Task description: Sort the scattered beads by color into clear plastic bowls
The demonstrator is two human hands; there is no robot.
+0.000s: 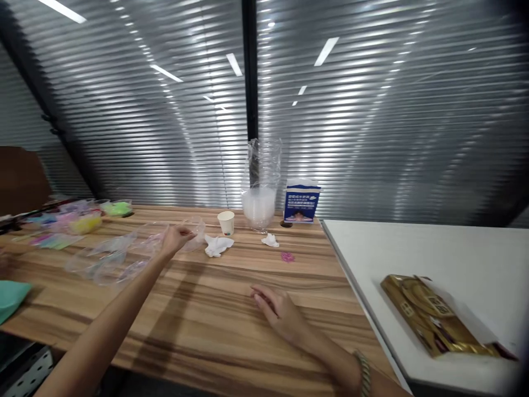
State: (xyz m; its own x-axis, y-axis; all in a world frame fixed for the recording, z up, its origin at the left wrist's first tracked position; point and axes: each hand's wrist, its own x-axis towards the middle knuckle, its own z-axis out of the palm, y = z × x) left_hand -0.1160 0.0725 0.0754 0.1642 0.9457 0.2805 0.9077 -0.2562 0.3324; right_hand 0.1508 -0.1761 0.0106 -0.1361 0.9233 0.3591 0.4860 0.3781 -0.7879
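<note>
My left hand (177,238) reaches over the left side of the wooden table with its fingers pinched together. Whatever is between the fingertips, if anything, is too small to make out. Just beyond them is a clear plastic container (197,234), and several more clear containers (109,264) lie to the left. Near the middle of the table, my right hand (278,313) rests with loosely bent fingers, thumb apart, holding nothing. Past it lie a small pink item (287,257) and a crumpled tissue (270,240). A larger crumpled tissue (217,246) lies right of my left hand.
Behind the tissues stand a paper cup (226,223), a stack of translucent bowls (259,208) in plastic wrap and a blue box (301,203). Tubs of coloured material (85,224) are at far left. A gold package (433,314) lies on the white table (413,248) at right.
</note>
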